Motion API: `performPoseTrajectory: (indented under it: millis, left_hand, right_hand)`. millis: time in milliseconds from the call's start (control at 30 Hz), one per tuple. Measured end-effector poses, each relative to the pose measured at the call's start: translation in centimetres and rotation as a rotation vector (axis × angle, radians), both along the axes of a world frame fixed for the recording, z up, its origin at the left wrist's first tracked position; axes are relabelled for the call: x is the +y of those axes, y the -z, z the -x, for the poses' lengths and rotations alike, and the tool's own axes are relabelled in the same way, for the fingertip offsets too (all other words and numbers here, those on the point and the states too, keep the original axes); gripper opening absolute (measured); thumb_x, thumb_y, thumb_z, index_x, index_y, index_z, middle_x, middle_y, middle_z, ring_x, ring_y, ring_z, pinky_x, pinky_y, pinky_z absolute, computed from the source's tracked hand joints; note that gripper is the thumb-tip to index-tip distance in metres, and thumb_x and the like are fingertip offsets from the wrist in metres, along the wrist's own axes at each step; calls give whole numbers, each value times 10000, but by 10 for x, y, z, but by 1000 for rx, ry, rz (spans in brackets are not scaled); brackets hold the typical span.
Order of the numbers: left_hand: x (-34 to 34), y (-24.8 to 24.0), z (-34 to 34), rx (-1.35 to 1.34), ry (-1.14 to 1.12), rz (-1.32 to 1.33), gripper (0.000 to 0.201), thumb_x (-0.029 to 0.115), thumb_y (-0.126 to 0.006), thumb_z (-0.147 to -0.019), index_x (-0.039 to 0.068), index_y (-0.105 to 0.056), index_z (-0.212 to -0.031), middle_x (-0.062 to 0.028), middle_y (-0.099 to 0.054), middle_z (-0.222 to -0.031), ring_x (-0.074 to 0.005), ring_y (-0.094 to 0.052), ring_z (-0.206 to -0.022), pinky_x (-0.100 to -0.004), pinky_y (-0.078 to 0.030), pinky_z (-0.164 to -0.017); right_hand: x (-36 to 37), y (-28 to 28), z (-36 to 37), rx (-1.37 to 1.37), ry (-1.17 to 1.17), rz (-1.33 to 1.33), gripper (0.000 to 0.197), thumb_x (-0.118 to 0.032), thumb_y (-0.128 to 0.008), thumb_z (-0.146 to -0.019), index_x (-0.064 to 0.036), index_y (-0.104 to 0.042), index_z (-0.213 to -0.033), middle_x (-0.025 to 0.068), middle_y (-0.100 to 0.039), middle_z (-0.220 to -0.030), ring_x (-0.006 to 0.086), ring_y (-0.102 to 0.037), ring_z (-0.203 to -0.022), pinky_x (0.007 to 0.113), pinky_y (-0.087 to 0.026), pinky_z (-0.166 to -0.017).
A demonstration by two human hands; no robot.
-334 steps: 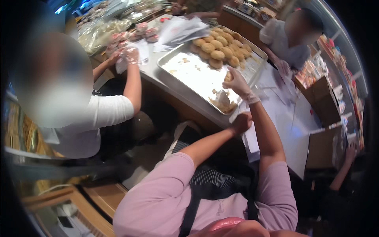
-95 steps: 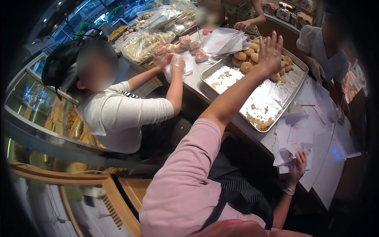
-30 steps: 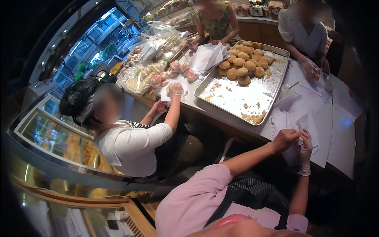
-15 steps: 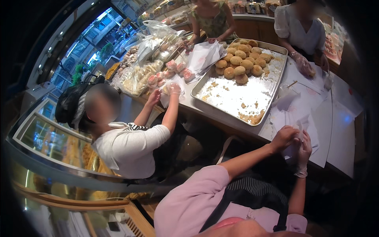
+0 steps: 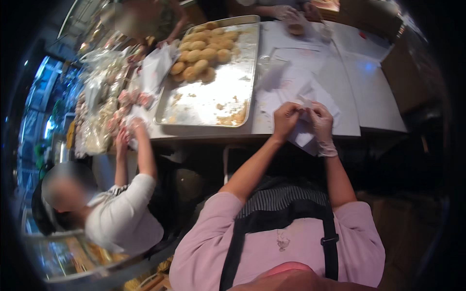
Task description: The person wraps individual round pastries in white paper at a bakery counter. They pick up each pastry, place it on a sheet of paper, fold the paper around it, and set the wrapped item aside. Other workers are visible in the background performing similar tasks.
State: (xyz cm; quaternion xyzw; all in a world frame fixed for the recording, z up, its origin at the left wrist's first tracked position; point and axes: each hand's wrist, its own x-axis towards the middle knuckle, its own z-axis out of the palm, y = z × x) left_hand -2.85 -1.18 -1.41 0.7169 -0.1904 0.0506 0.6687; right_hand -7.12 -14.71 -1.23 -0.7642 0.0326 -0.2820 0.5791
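Note:
Over the table's front edge, my bare left hand (image 5: 286, 119) and my right hand (image 5: 322, 123), which wears a clear plastic glove, meet with fingers pinched. Between the fingertips is a piece of white wrapping paper (image 5: 304, 100); whether anything lies inside it cannot be made out. Under and behind my hands, more white paper sheets (image 5: 298, 63) with faint red print are spread. Left of my hands stands a large metal tray (image 5: 194, 104), its far end piled with round golden-brown pastries (image 5: 199, 53) and its near end strewn with crumbs.
On the left, a co-worker in a white top (image 5: 124, 220) handles pink-and-white wrapped packets (image 5: 128, 99). Clear bags of goods (image 5: 99, 87) lie beyond. Across the table, another person's gloved hand (image 5: 291, 19) is by a pastry (image 5: 295, 30). A cardboard box (image 5: 405, 68) stands at right.
The view has swung round, so the table now lies straight ahead. My hands stay together at the white paper. The co-worker on the left still handles the packets.

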Motion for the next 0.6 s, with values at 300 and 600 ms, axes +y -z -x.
performPoseTrajectory:
  millis: [300,600]
  left_hand:
    - [-4,-14,1,-37,-41,-65,111,80,-701,-825,-13,-698,-887,-79,-686,-827,-127,-623,-743,-265,-492,-701]
    - [-10,0,-25,4,-218,-110,205,92,-676,-747,31,-572,-913,-64,-566,-698,-167,-565,-642,-313,-471,-594]
  right_hand:
    - [-5,6,-5,70,27,-101,132,-97,-751,-804,10,-679,-833,111,-653,-1039,123,-624,-783,242,-517,-682]
    - [1,-30,-24,-203,99,675,314,-92,-667,-786,-99,-665,-1100,98,-627,-957,270,-599,-858,376,-477,-750]
